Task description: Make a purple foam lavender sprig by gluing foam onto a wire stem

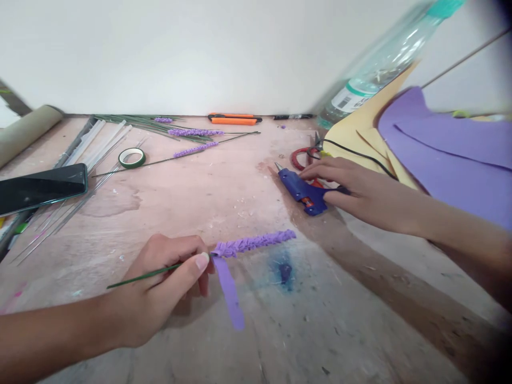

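Note:
My left hand pinches the thin green wire stem of a purple craft lavender sprig between thumb and fingers. The fringed flower part points right, and a loose purple strip hangs down from its base. Over to the right, my right hand is closed around the handle of a blue hot glue gun, thumb on the near side and fingers on the far side. The gun's metal nozzle faces up and to the left. Red-handled scissors lie just behind it, partly covered.
Finished sprigs and green stems lie along the wall, near an orange cutter. Green tape, clear glue sticks and a phone are at left. A tilted bottle and purple sheets occupy the right.

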`<state>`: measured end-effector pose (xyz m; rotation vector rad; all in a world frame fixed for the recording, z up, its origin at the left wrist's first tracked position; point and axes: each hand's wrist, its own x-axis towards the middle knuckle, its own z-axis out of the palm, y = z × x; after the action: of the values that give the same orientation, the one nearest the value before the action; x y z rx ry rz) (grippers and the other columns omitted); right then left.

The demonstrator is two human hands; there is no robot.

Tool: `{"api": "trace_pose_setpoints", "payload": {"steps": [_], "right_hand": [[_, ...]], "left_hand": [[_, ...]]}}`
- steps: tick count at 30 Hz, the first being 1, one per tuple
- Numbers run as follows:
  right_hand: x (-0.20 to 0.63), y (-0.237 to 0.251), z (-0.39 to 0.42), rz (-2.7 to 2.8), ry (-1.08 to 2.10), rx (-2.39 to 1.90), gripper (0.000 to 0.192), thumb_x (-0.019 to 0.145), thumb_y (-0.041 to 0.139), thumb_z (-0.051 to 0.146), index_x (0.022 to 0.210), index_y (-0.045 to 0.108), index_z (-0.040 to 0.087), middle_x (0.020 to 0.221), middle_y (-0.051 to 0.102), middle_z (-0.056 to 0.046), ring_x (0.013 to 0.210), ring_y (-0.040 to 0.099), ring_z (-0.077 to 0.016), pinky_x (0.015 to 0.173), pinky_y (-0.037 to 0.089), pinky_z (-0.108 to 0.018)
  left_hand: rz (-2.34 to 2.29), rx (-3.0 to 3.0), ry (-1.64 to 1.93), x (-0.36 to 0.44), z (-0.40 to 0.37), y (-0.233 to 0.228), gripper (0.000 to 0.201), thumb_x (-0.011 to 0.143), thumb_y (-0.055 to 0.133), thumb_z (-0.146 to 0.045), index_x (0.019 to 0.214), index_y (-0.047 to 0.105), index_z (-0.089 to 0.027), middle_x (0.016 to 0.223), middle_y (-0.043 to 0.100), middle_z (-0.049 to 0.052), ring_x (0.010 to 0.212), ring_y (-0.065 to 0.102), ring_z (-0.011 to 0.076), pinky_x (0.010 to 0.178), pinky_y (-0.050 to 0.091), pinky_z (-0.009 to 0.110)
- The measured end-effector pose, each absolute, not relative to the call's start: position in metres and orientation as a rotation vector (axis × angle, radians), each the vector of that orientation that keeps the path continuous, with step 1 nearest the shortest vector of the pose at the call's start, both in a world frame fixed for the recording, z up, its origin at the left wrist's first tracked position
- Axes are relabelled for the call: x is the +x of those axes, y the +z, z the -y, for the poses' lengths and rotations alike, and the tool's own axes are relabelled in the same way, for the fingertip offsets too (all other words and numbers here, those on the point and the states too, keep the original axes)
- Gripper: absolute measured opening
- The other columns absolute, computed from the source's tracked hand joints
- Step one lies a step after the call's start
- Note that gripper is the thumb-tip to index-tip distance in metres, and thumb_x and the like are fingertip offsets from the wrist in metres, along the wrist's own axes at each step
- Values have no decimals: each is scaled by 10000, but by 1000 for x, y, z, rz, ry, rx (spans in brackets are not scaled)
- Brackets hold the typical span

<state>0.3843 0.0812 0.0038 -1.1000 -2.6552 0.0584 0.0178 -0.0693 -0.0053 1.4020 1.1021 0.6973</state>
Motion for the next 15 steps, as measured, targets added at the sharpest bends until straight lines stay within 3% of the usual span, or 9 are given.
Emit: {"api": "trace_pose_setpoints", "payload": {"steps": [3,5,11,15], "right_hand": [[393,2,-78,2619,222,-1130,338,810,716,387,1134,706,294,1195,697,-88,1051,670,-361,778,579,-484],[391,5,-74,2536,326,-1174,354,773,770,409,1106,688,322,1109,694,-85,937,663,-336,729,568,-476],[352,23,-31,2098,323,-1271,172,862,700,360,1001,613,306,836,624,-45,703,570,-237,622,457,-376],[323,26,5,2108,515,-1048,76,877,651,264,951,647,279,886,682,-44,777,640,-234,659,478,-368]], "left_hand": [[-1127,1460,641,19,68,-3,374,1014,446,-337,764,668,-168,657,631,6,537,526,103,498,392,204],[-1128,1502,636,19,67,0,367,1014,436,-316,772,671,-171,673,651,2,551,540,96,526,405,200],[-1093,1525,629,17,65,-3,384,1036,438,-385,850,692,-165,638,592,-14,510,507,90,501,377,210],[-1021,1502,653,10,63,-7,328,1051,449,-348,906,685,-174,658,559,-21,583,510,104,560,404,207]]}}
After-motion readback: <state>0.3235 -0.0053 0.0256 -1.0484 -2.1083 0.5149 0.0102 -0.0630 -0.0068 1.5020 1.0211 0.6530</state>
